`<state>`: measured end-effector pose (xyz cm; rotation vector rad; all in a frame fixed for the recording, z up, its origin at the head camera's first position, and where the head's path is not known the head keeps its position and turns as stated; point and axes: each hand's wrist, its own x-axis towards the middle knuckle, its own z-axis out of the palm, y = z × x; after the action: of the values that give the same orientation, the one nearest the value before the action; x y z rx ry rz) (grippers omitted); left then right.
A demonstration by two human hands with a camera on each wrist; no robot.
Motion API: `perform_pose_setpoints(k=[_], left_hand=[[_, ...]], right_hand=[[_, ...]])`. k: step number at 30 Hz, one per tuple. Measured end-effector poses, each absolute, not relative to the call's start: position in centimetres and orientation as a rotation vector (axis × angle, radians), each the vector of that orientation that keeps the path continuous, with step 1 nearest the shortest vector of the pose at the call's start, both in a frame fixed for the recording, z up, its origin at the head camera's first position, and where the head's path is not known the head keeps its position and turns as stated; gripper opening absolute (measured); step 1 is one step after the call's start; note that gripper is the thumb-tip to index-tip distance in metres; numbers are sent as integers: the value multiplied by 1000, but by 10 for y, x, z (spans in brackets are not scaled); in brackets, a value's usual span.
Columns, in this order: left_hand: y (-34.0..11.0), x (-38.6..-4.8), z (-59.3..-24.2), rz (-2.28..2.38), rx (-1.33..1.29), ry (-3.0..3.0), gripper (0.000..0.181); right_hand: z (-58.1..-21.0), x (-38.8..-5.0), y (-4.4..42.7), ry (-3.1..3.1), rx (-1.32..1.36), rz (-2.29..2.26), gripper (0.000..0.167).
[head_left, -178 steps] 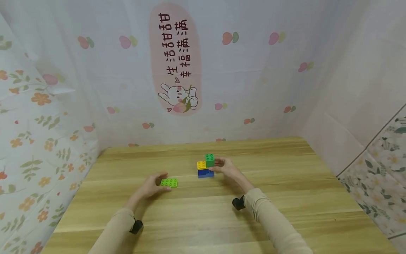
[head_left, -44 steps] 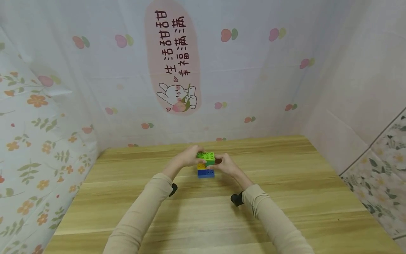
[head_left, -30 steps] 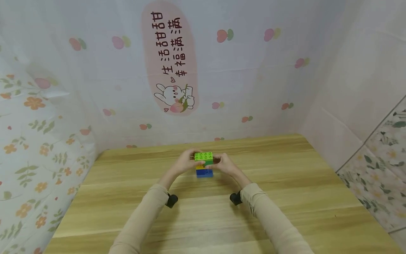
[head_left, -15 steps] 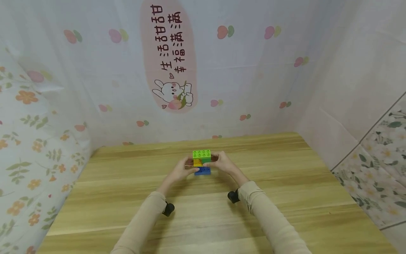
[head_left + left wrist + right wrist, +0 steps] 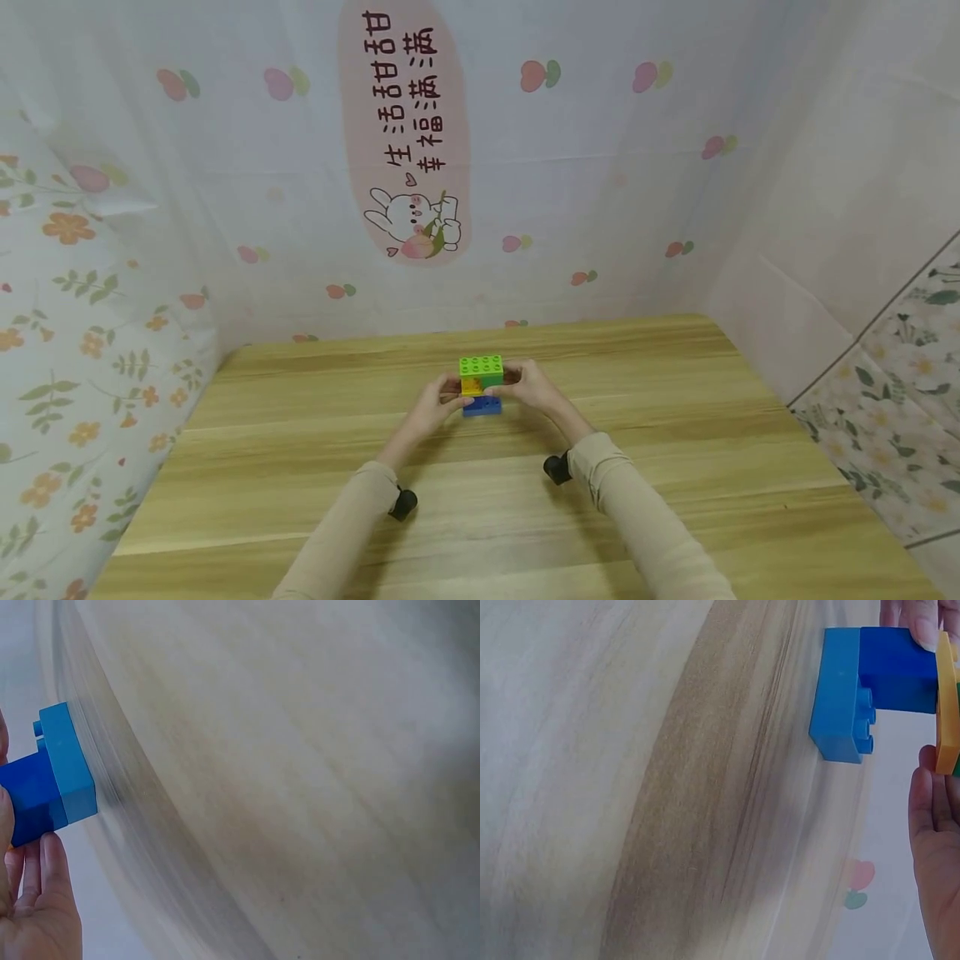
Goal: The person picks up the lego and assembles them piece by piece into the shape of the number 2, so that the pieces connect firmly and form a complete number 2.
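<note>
A small stack of toy building bricks stands near the table's middle. Its top is a lime-green brick (image 5: 481,367), above a green brick (image 5: 492,382) and a yellow brick (image 5: 471,387). Below them, a dark blue brick (image 5: 896,664) sits on one end of a lighter blue brick (image 5: 836,694), whose other studs are bare. My left hand (image 5: 437,406) pinches the dark blue brick from the left, close under the yellow one. From the right, my right hand (image 5: 531,388) grips the green brick. Fingertips behind the stack are partly hidden.
The wood-grain table (image 5: 480,508) spreads around the stack. A printed curtain (image 5: 600,192) hangs behind the table, and a floral one (image 5: 90,350) on the left. Each wrist carries a black camera (image 5: 557,468).
My left hand brought the lime-green brick from the table's left onto the stack, released it, and shifted down to the dark blue brick. My right hand stayed at the green brick.
</note>
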<state>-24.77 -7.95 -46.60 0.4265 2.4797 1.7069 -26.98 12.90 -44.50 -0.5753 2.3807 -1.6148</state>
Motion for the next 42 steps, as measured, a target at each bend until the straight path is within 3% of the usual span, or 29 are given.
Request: perform_pose_setpoints(k=[42], left_hand=[[-80,-223,-462,1613,423,2555,36]], right_hand=[[-443,-250,134,2411,-627,-1568,43]])
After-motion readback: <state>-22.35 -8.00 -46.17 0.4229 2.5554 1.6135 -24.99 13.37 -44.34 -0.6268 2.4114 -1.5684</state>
